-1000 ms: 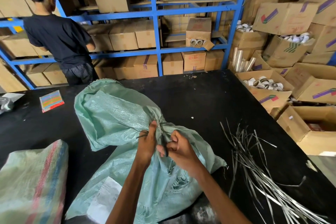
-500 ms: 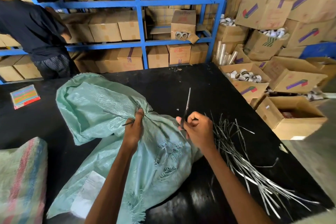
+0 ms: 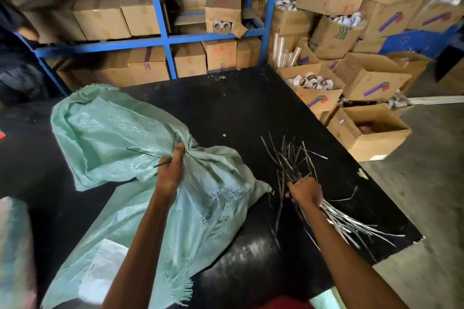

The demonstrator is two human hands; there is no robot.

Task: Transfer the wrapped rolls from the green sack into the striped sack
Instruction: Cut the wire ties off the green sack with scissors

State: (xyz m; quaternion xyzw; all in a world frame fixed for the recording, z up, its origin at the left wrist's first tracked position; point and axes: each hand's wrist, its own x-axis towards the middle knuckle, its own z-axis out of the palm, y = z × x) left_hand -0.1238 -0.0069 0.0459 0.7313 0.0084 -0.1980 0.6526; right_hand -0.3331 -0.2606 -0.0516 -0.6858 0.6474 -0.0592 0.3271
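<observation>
The green sack point(image 3: 118, 138) lies on its side across the black table point(image 3: 238, 113). My left hand point(image 3: 172, 170) is closed around its bunched neck, with a thin dark tie strip sticking out beside the fingers. The rolls inside are hidden by the woven fabric. Only a blurred edge of the striped sack point(image 3: 12, 246) shows at the lower left. My right hand point(image 3: 305, 192) is curled, knuckles up, on a pile of loose silvery strips point(image 3: 351, 223) to the right of the sack. The scissors are not visible, so I cannot tell what this hand holds.
Blue shelving point(image 3: 163, 40) full of cartons stands behind the table. Open cartons of tape rolls point(image 3: 311, 80) are stacked at the right, close to the table's edge. A person in dark clothes point(image 3: 15, 63) stands at the far left.
My right hand, which held scissors upright by the sack's neck, has swung right and down onto the strip pile. My left hand still grips the neck. The view has turned right.
</observation>
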